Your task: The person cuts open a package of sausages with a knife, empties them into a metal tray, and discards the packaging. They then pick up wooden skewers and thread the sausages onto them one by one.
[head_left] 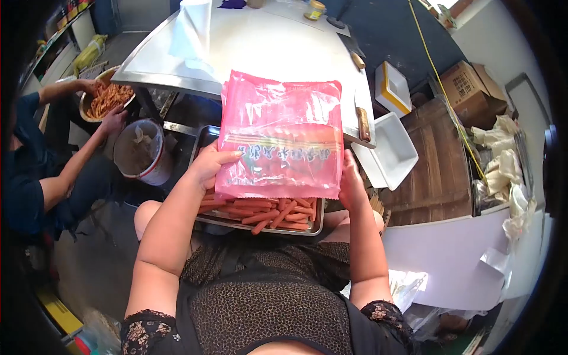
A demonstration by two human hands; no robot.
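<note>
A pink, glossy plastic package (281, 118) with printed characters is held up in front of me by its two sides. My left hand (208, 165) grips its left edge, the thumb lying over the front. At the right edge, my right hand (353, 182) holds the package, with most of its fingers hidden behind it. Below the package, a metal tray (318, 225) rests at my lap. Many orange-red sausage-like sticks (257, 216) lie in that tray, partly covered by the package.
At left a person (65, 160) handles orange-red pieces in a bowl (89, 117), beside a white bucket (158, 168). Ahead stands a white-topped table (248, 44) with a knife (362, 124) at its right edge. White trays (387, 148) and a cardboard box (467, 89) are at right.
</note>
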